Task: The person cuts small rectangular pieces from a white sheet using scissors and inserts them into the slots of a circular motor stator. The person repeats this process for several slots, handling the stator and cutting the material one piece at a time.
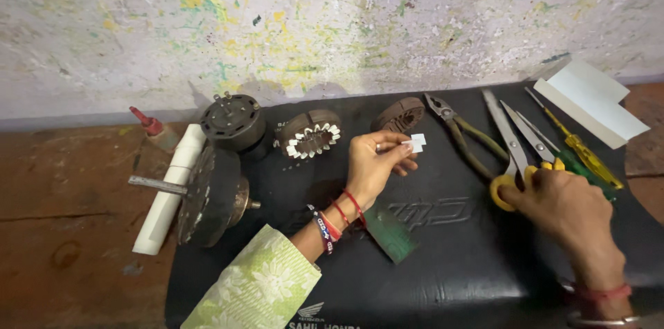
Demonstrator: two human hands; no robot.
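On a black mat (pixel 443 260) below a paint-flecked wall (pixel 332 17), the left hand (pixel 373 163) pinches a white paper scrap (pixel 417 143) while the right hand (pixel 564 204) grips yellow-handled scissors (pixel 515 156) beside pliers (pixel 460 132)

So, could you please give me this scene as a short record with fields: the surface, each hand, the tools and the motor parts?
surface: black mat on a brown floor, beside a paint-speckled wall
left hand: left hand pinches a small white paper piece at the fingertips
right hand: right hand rests on the yellow-handled scissors
tools: pliers, screwdrivers
motor parts: two wound stators, round motor housing, rotor disc on a shaft
other: white tube, folded white paper, green card
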